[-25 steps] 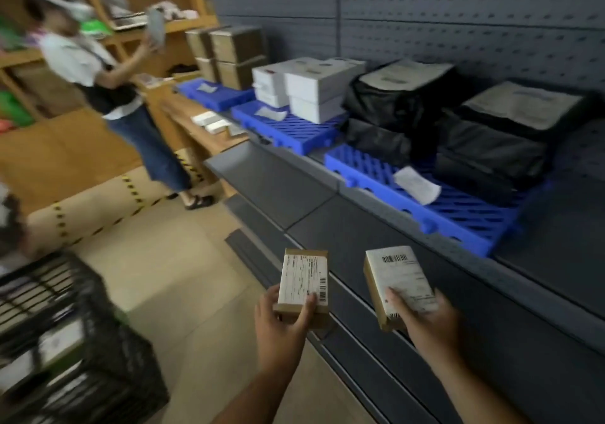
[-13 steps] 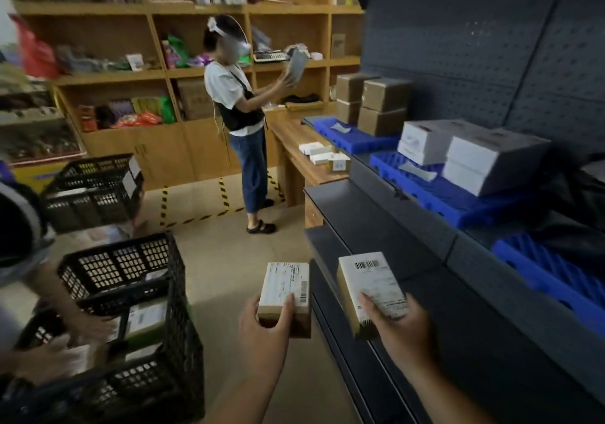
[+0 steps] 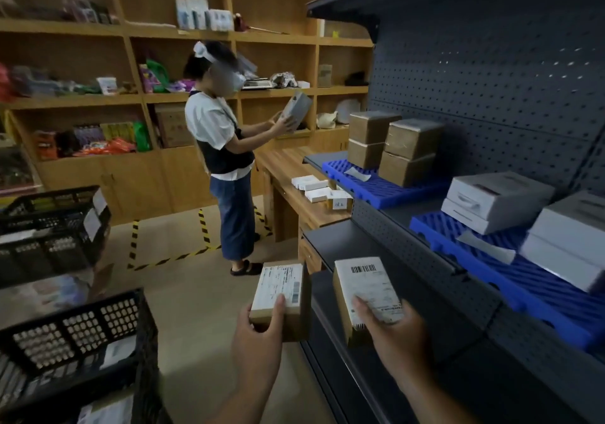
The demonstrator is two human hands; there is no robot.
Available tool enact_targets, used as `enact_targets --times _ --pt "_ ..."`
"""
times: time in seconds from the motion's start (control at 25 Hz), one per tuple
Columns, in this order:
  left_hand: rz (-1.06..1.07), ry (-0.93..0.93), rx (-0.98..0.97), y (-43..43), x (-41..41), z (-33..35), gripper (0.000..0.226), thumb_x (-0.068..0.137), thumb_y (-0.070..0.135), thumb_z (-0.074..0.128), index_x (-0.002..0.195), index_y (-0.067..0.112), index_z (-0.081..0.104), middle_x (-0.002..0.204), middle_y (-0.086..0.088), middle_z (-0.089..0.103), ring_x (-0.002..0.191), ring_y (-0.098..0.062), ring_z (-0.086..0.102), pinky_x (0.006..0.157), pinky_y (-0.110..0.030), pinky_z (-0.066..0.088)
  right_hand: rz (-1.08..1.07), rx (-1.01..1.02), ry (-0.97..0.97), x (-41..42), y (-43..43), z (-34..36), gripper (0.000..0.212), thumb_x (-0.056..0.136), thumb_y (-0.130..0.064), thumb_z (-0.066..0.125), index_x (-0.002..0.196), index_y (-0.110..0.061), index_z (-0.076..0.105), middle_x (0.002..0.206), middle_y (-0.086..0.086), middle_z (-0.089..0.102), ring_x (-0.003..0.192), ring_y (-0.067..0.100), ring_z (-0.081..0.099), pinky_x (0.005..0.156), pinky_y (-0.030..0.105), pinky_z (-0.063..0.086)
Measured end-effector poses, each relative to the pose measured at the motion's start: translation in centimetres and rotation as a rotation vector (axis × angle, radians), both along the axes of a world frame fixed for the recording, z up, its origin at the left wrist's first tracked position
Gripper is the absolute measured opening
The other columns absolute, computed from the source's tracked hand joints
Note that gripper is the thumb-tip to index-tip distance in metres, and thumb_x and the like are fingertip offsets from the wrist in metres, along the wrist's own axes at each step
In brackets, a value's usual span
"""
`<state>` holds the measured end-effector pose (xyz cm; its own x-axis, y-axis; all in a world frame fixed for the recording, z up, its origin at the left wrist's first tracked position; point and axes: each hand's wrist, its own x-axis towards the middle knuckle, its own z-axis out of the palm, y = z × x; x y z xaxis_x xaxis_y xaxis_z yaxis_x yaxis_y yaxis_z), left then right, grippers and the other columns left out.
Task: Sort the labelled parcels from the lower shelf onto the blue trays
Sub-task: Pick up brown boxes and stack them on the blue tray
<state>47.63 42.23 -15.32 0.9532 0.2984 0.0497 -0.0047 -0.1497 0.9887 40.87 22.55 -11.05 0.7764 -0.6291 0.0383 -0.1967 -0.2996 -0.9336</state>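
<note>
Head view shows both hands raised in front of a dark metal shelf unit (image 3: 425, 260), each grasping a small brown parcel with a white label. Left hand (image 3: 258, 335) clasps the left parcel (image 3: 281, 292) from below, thumb on the label. Right hand (image 3: 393, 328) holds the right parcel (image 3: 366, 289) the same way, label up, barcode at the far end. The two parcels sit just beside each other, apart. On the shelf to the right lie blue trays: the far tray (image 3: 370, 187) carries stacked brown boxes (image 3: 393, 145), the near tray (image 3: 465, 253) carries white boxes (image 3: 497, 201). Farther off, another person (image 3: 226, 158) stands by a wooden bench (image 3: 288, 174), holding a box. Black crates (image 3: 75, 338) stand near left.
</note>
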Motion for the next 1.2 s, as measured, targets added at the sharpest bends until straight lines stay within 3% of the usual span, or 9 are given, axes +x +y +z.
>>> enact_targets --times 0.16,0.4,0.6,0.64,0.72,0.8,0.92,1.0,1.2 --pt "-0.059 -0.069 -0.006 -3.4 10.4 4.8 0.052 0.081 0.076 0.061 0.115 0.037 0.062 0.105 0.014 0.071 0.093 -0.003 0.066 0.067 -0.023 0.048 -0.049 0.053 -0.109 8.9 -1.4 3.7 0.06 0.058 -0.076 0.077 0.097 -0.03 0.068 0.083 -0.01 0.076 0.066 -0.007 0.07 0.049 0.019 0.056" --pt "-0.141 -0.22 -0.076 -8.2 23.4 13.9 0.049 0.083 0.071 0.065 0.116 0.035 0.061 0.104 0.019 0.067 0.09 0.006 0.06 0.065 -0.016 0.044 -0.151 -0.02 -0.244 20.4 -4.1 13.3 0.056 0.065 -0.067 0.082 0.098 -0.024 0.071 0.086 -0.007 0.077 0.065 -0.002 0.072 0.048 0.016 0.054" --pt "-0.382 -0.372 -0.173 -13.4 33.9 23.7 0.046 0.077 0.081 0.061 0.111 0.051 0.051 0.104 0.02 0.063 0.098 -0.001 0.063 0.077 -0.026 0.053 -0.346 -0.062 -0.359 27.9 -7.8 23.7 0.053 0.061 -0.068 0.084 0.086 -0.022 0.07 0.064 -0.01 0.074 0.05 -0.003 0.069 0.038 0.014 0.048" --pt "-0.442 -0.405 -0.167 -14.5 35.9 25.9 0.048 0.075 0.083 0.06 0.109 0.05 0.054 0.105 0.02 0.064 0.099 -0.002 0.064 0.081 -0.03 0.056 -0.41 -0.088 -0.366 28.8 -9.0 26.3 0.057 0.057 -0.071 0.083 0.086 -0.023 0.07 0.067 -0.007 0.075 0.052 0.002 0.071 0.041 0.018 0.052" --pt "-0.543 -0.448 -0.142 -16.8 39.4 29.7 0.046 0.071 0.086 0.059 0.097 0.048 0.061 0.102 0.02 0.068 0.099 -0.003 0.066 0.088 -0.038 0.059 -0.508 -0.074 -0.352 30.1 -11.5 30.0 0.075 0.05 -0.074 0.083 0.101 -0.02 0.07 0.09 0.0 0.078 0.073 0.017 0.076 0.062 0.033 0.063" --pt "-0.622 -0.471 -0.126 -19.5 42.9 31.6 0.042 0.069 0.086 0.059 0.084 0.047 0.059 0.093 0.022 0.068 0.094 -0.005 0.068 0.088 -0.042 0.06 -0.593 -0.006 -0.292 31.3 -13.9 31.8 0.086 0.054 -0.07 0.086 0.117 -0.015 0.065 0.108 0.006 0.073 0.091 0.025 0.073 0.079 0.043 0.063" --pt "-0.725 -0.468 -0.046 -23.1 46.5 32.5 0.05 0.067 0.089 0.059 0.075 0.039 0.055 0.08 0.022 0.063 0.081 -0.005 0.065 0.076 -0.035 0.057 -0.653 0.049 -0.21 32.3 -16.2 31.5 0.068 0.065 -0.066 0.084 0.109 -0.019 0.063 0.106 0.005 0.071 0.085 0.02 0.069 0.06 0.035 0.058" --pt "-0.738 -0.495 0.019 -25.1 48.3 32.6 0.057 0.065 0.093 0.056 0.073 0.037 0.053 0.078 0.02 0.061 0.078 -0.007 0.064 0.072 -0.034 0.057 -0.645 0.056 -0.185 32.9 -17.8 31.0 0.068 0.068 -0.066 0.082 0.113 -0.019 0.062 0.097 0.001 0.066 0.075 0.016 0.062 0.048 0.03 0.049" --pt "-0.826 -0.404 -0.008 -27.8 51.4 31.7 0.065 0.061 0.092 0.059 0.081 0.03 0.059 0.091 0.007 0.068 0.088 -0.017 0.067 0.087 -0.048 0.06 -0.648 0.029 -0.084 34.6 -18.1 30.4 0.061 0.063 -0.07 0.083 0.088 -0.021 0.056 0.09 0.002 0.064 0.074 0.02 0.065 0.053 0.036 0.059"
